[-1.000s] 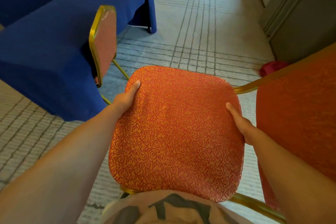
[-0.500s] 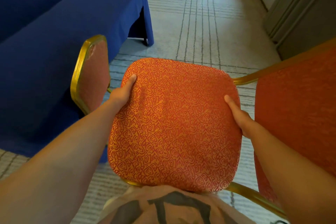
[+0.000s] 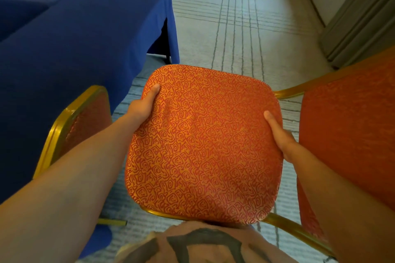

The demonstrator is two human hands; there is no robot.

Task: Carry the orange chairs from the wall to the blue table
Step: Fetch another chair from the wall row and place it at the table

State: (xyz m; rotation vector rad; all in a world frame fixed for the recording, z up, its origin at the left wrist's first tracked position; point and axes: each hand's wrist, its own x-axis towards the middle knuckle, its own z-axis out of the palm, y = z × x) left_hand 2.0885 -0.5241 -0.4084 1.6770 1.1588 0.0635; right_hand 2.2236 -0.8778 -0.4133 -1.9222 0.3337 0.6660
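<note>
Orange chair seat (image 3: 203, 145) clamped at opposite edges by my left hand (image 3: 145, 104) and right hand (image 3: 280, 136) for balance, blue table (image 3: 85, 38) near left

I get soft, even indoor light, brightest on the carpet (image 3: 267, 34) toward the top right. The blue-clothed surface (image 3: 74, 49) darkens to deep shadow at its left side. The pattern on the orange chair seat (image 3: 203, 139) reads sharp. Carpet lines bow near the frame edges, a wide-angle stretch.
</note>
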